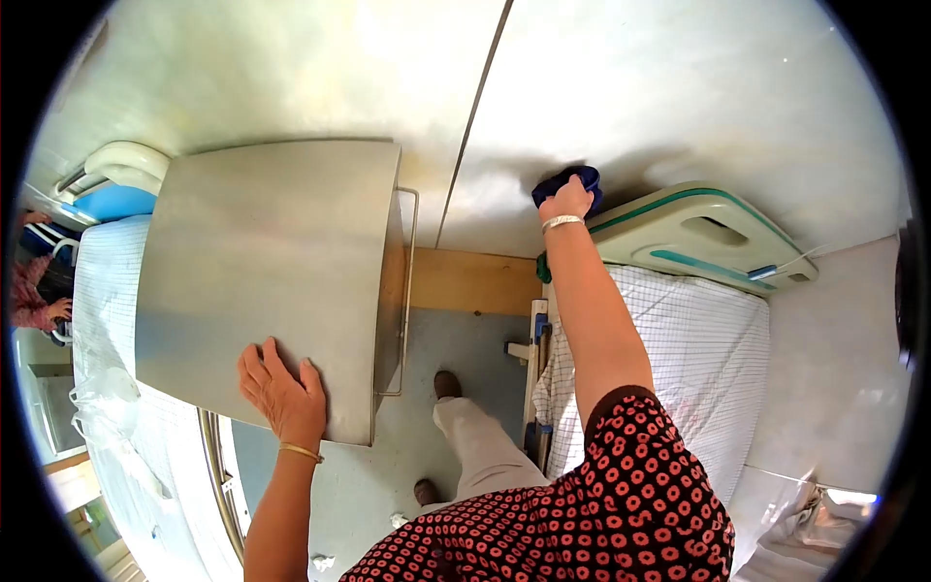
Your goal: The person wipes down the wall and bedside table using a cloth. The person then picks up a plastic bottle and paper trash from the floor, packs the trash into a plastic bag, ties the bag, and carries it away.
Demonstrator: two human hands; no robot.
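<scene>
My left hand (283,393) lies flat on the top of a metal cabinet (272,252), fingers spread near its front edge. With my arm stretched far forward, my right hand (570,199) presses a dark blue cloth (555,182) against the pale wall (659,87). The fingers are closed on the cloth, and part of it is hidden under them. Just right of that hand stands the cream and green headboard (703,228) of a bed.
A bed with a checked sheet (679,339) is on the right, its side rail (536,378) facing the grey floor (436,339). Another bed (116,281) stands left of the cabinet, a plastic bag (107,407) on it. A person's patterned sleeve (34,291) shows at far left. White scraps (323,562) lie on the floor.
</scene>
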